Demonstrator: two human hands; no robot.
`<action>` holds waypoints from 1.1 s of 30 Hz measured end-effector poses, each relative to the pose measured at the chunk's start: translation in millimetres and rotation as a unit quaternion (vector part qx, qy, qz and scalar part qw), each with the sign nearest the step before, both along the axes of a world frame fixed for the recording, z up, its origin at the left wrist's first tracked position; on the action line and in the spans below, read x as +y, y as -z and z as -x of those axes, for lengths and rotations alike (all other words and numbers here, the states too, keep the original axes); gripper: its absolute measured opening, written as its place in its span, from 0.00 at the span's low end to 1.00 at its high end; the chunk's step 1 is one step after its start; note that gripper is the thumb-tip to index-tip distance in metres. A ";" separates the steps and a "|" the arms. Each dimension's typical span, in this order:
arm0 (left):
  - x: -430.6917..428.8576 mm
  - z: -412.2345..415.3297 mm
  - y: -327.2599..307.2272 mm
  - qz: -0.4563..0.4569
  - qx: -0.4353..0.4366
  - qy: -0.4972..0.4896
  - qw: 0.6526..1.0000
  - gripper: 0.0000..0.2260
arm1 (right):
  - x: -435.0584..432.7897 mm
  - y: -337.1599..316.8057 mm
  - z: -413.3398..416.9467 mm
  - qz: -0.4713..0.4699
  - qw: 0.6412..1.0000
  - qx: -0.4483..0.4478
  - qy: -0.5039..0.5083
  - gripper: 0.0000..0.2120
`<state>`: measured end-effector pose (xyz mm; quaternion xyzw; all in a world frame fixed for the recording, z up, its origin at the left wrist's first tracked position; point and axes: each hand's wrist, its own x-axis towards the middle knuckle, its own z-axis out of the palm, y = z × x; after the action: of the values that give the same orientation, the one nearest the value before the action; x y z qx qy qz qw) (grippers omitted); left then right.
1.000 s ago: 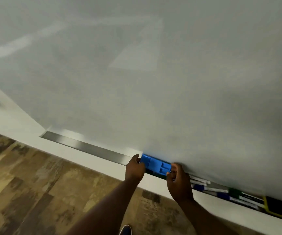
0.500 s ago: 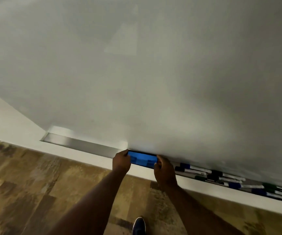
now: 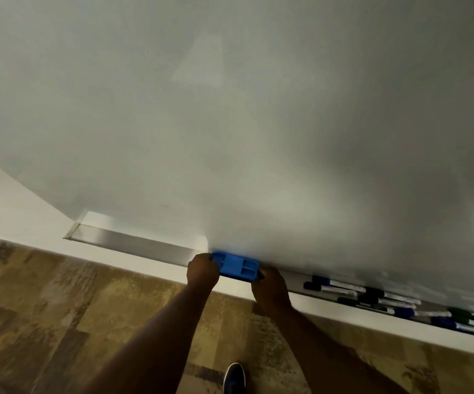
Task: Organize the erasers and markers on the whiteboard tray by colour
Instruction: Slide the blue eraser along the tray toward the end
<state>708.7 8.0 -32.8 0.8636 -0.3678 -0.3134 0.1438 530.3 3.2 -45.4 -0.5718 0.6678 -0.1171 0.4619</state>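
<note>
A blue eraser (image 3: 237, 266) lies on the metal whiteboard tray (image 3: 133, 243) near its middle. My left hand (image 3: 202, 271) grips the eraser's left end and my right hand (image 3: 270, 285) grips its right end. To the right of my right hand, several markers (image 3: 372, 298) with black, blue and green caps lie jumbled along the tray, white barrels pointing right. More blue and green markers (image 3: 469, 321) continue to the frame's right edge.
The whiteboard (image 3: 230, 123) fills the upper view. The tray's left stretch, from its end (image 3: 72, 234) up to the eraser, holds nothing. Below runs a white ledge (image 3: 343, 311), then patterned brown carpet (image 3: 59, 322). A dark shoe (image 3: 234, 378) shows at the bottom.
Both hands stay on the blue eraser throughout. The view has swung, so more markers show to the right; the eraser sits a little further from them than one second ago.
</note>
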 end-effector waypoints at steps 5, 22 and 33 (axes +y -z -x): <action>1.6 -7.4 -5.0 -0.016 0.016 -0.020 1.000 0.12 | -3.6 -1.8 0.4 -0.073 0.988 0.087 -0.109 0.24; 22.4 -35.2 -22.0 -0.021 -0.010 -0.040 0.999 0.18 | -11.6 -9.8 -57.3 -0.009 0.897 0.230 -0.377 0.36; 9.4 43.0 -38.3 0.071 -0.016 0.000 0.997 0.19 | 4.9 -23.3 22.9 0.109 0.959 0.181 -0.189 0.19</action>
<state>665.8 17.4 5.5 0.8565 -0.3910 -0.2723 0.1984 507.4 8.1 -22.1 -0.7462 0.6031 0.0060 0.2819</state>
